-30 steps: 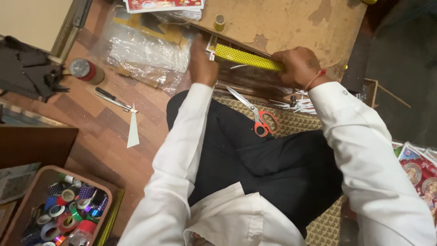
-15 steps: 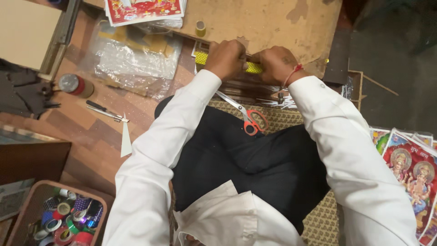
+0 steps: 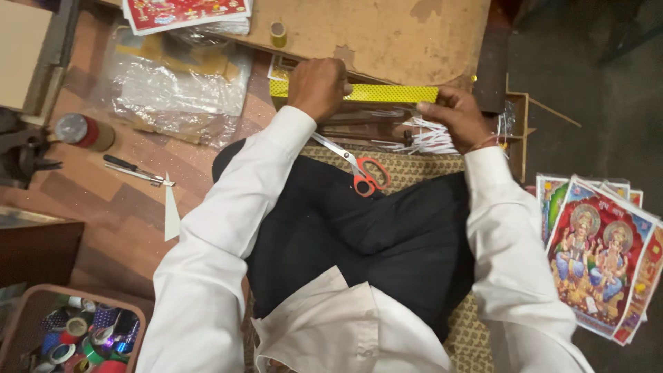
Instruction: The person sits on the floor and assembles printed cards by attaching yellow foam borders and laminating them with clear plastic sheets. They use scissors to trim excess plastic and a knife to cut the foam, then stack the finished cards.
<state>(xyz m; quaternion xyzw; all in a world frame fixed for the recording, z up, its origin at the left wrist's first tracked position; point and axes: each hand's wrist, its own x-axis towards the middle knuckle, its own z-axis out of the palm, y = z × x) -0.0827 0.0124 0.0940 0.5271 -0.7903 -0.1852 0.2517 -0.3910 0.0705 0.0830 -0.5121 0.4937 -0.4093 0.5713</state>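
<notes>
Both hands [image 3: 318, 86] [image 3: 452, 114] pinch the glittery yellow tape strip [image 3: 387, 92]; uneven pull between them could crease it, I reckon

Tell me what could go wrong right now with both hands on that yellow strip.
The scissors lie open on the lap just below the left hand, so drawing the arm back might catch the blades. The yellow strip is pinned by the left hand and only pinched at its end by the right hand; uneven pull could skew or crease it. Loose white paper slivers could get trapped underneath.
</notes>
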